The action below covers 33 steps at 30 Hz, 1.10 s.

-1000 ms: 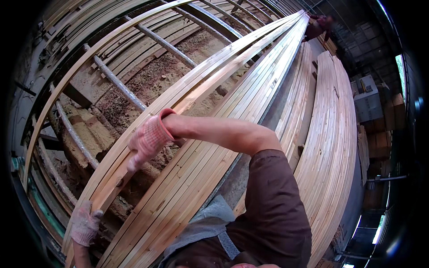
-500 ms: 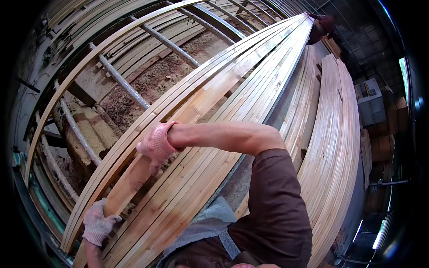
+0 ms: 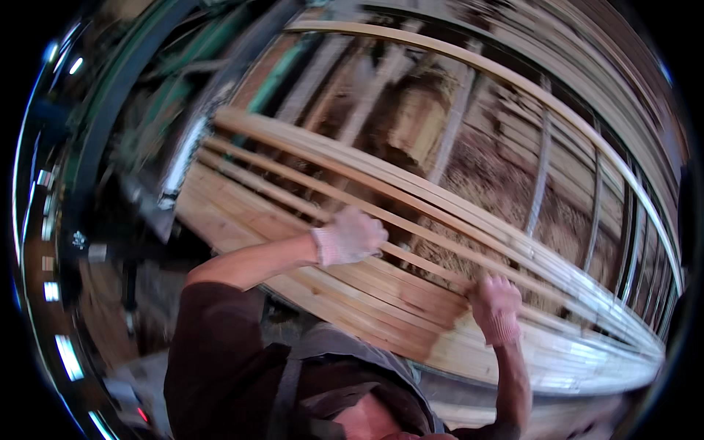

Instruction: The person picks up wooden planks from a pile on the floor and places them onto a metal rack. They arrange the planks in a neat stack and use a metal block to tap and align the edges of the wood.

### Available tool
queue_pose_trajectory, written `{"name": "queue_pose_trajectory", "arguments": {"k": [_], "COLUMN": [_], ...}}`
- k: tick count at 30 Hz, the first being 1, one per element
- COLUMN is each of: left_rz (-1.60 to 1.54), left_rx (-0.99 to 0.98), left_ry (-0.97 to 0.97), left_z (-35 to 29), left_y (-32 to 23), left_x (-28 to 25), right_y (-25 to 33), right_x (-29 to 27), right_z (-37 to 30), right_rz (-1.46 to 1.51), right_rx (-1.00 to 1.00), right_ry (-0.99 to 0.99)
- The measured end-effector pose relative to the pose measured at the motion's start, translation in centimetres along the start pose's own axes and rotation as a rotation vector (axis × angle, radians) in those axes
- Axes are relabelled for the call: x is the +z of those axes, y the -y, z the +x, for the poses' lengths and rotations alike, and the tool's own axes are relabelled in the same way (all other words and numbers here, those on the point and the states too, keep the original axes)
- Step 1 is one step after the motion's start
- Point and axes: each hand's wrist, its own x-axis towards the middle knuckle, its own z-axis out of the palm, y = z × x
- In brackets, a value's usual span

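Blur lies over much of the head view, so fine edges are difficult to make out. Left hand, in a pale pink knitted glove (image 3: 350, 236), is curled over a long narrow strip of pale wood (image 3: 429, 267); its fingertips are hidden on the far side, and I cannot tell whether they are closed around the wood. Right hand, in a similar pinkish glove (image 3: 496, 301), is bent over the same strip farther to the right, with its fingers also mostly concealed, so its grip cannot be told either. The strip lies between a flat row of pale wooden boards (image 3: 396, 304), nearer to the body, and a bundle of long pale wooden strips (image 3: 411, 176) beyond it. Toward the right, glare makes the pieces melt together, and their far ends cannot be separated. Behind the bundle, grey metal bars (image 3: 541, 172) cross above brown loose debris (image 3: 477, 176), which is partly covered by them.
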Motion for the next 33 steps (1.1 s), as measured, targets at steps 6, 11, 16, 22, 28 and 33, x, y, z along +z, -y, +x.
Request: {"name": "queue_pose_trajectory", "arguments": {"k": [6,11,16,22,28,33], "left_rz": [-0.093,-0.057,-0.039,-0.073,-0.413,-0.274], "left_rx": [-0.174,-0.189,-0.141,-0.186,-0.217,-0.372], "left_ry": [0.232,0.176,0.102,0.182,-0.359,-0.261], "left_z": [0.3,-0.2,-0.4,-0.2,-4.3,-6.2], "left_y": [-0.5,-1.6,-1.5,-1.9,-4.6,-1.4], "left_x": [-0.3,0.9,2.1,0.7,-5.6,-5.3], "right_y": [1.0,-0.4,-3.7,-7.6,-3.1,-0.8], "right_x": [0.2,-1.9,-3.0,4.1,1.7,-1.0], "right_z": [0.9,2.3,10.2,13.3,8.0,7.4], "right_rz": [-0.113,0.054,0.321,-0.216,0.460,0.355], "right_rx": [0.098,0.004,-0.003,-0.142,0.281,0.213], "right_ry": [0.071,0.181,-0.403,-0.048,0.330,0.313]}}
